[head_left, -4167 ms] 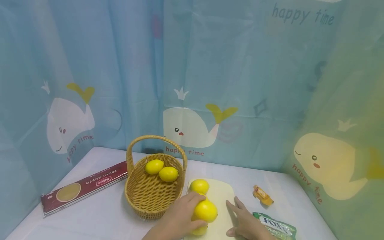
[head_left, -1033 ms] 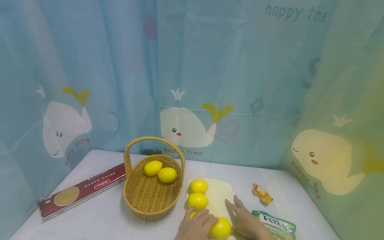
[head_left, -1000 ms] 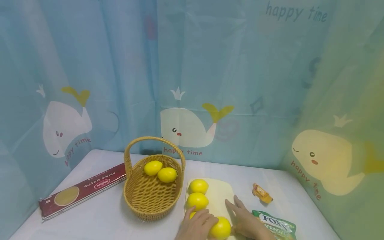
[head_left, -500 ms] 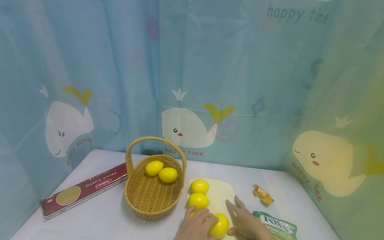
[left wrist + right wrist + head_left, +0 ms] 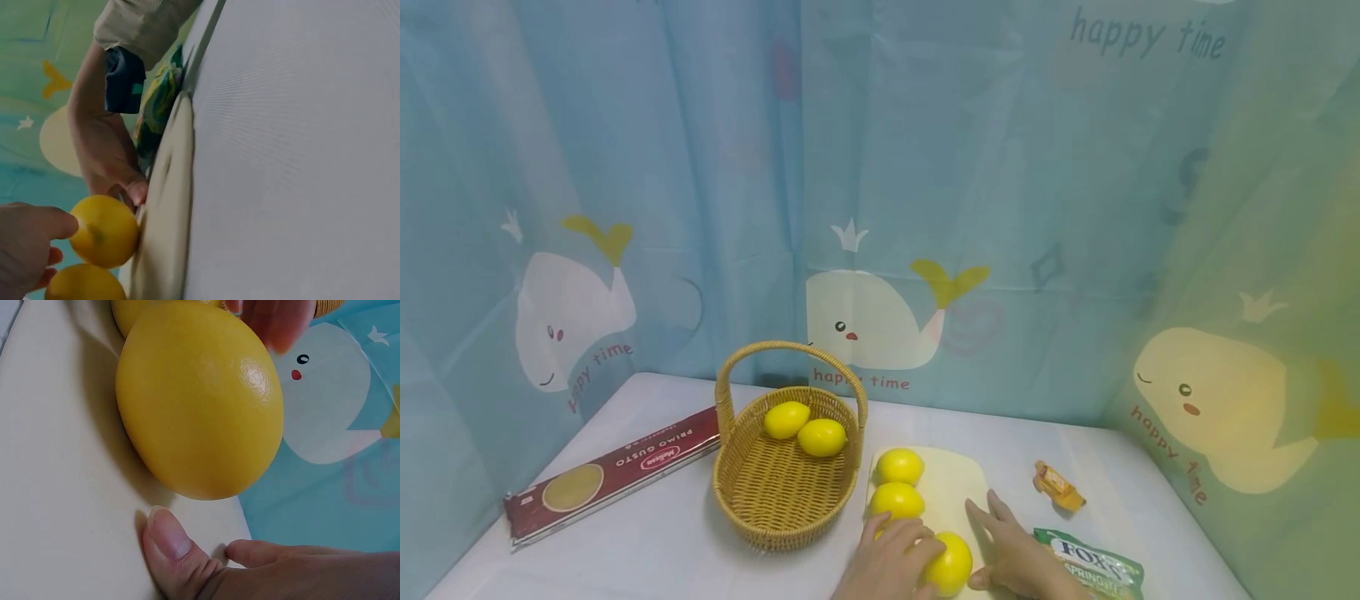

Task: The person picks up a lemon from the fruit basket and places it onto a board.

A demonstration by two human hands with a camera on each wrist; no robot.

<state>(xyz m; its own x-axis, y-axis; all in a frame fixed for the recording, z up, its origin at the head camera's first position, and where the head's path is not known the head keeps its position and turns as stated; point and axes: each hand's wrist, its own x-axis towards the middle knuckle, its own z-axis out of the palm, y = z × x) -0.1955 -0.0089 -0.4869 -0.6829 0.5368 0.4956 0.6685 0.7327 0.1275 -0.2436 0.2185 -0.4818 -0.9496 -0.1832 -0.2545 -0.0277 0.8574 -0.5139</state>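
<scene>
A pale cutting board (image 5: 955, 479) carries several lemons along its left side. My left hand (image 5: 887, 562) grips the rightmost lemon (image 5: 949, 564) near the front of the board, fingertips on its left side and thumb low; the left wrist view shows a digit against this lemon (image 5: 105, 231). Behind that hand lie a lemon (image 5: 897, 500) and a farther lemon (image 5: 900, 467), while another beneath the fingers is mostly hidden. My right hand (image 5: 1011, 558) rests on the board's right edge with fingers extended, its thumb (image 5: 169, 534) close to the gripped lemon but apart from it.
Left of the board stands a wicker basket (image 5: 760, 533) with a tall handle and two lemons (image 5: 822, 437) inside. A red spaghetti packet (image 5: 625, 471) lies beyond it. Right of the board are an orange wrapped snack (image 5: 1058, 487) and a green FOX'S bag (image 5: 1093, 567).
My left hand has moved from the middle of the lemon row to the front right lemon, which has shifted slightly left over the last second. My right hand stays at the board's edge.
</scene>
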